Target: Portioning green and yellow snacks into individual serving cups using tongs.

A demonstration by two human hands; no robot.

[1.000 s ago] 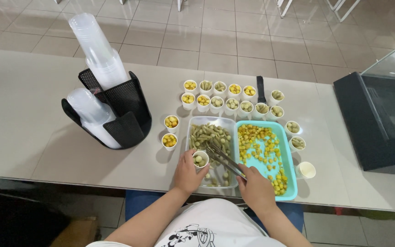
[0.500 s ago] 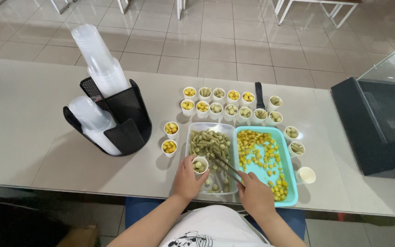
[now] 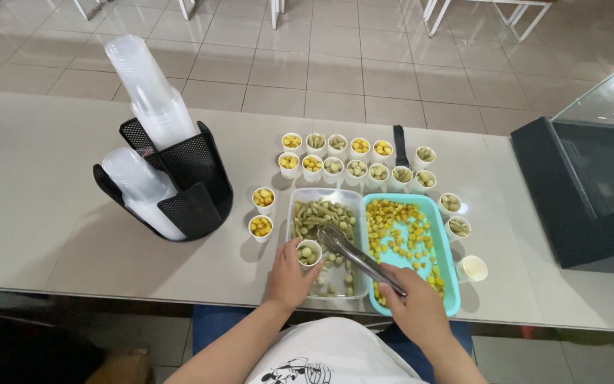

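Note:
My left hand (image 3: 289,279) holds a small white cup (image 3: 309,252) with a few green pieces in it, over the near end of a clear tray (image 3: 301,198) of green pieces. My right hand (image 3: 415,304) grips metal tongs (image 3: 353,254) whose tips reach into the green pieces just right of the cup. A turquoise tray (image 3: 446,250) of yellow pieces lies to the right, partly under my right hand.
Several small filled cups (image 3: 355,160) stand in rows behind the trays, two yellow ones (image 3: 262,212) at the left, and an empty cup (image 3: 473,268) at the right. A black mesh holder (image 3: 192,181) carries stacks of clear cups. A black box (image 3: 580,192) stands at the right.
The tongs' tips have shifted slightly within the green tray, close to the cup. My left hand keeps the cup in about the same place.

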